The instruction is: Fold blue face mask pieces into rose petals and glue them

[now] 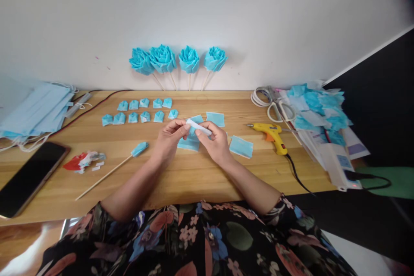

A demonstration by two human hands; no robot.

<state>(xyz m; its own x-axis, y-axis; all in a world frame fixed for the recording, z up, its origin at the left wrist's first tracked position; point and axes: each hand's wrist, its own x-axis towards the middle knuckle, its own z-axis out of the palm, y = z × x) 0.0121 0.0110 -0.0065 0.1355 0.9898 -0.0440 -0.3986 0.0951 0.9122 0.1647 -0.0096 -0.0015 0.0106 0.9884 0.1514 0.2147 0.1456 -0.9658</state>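
A folded strip of white and blue mask fabric point(198, 127) is pinched between my two hands above the table. At its left end, the thumb and fingers of my left hand point(172, 136) are closed on it. My right hand point(214, 139) grips the other end the same way. Under and around my hands lie flat blue fabric pieces, one point(189, 143) partly covered by my fingers, another point(215, 119) behind, and a third point(241, 146) to the right. Several folded blue petals point(133, 117) sit in two rows, left of and beyond my left hand.
Four-petalled detail aside, several blue fabric flowers on sticks point(189, 59) lean on the wall. A stick with a blue bud point(139, 149) lies left. A yellow glue gun point(270, 133), scissors point(280, 111), tape roll point(260, 96) and fabric scraps point(318, 105) are right; masks point(39, 108) and a phone point(31, 177) left.
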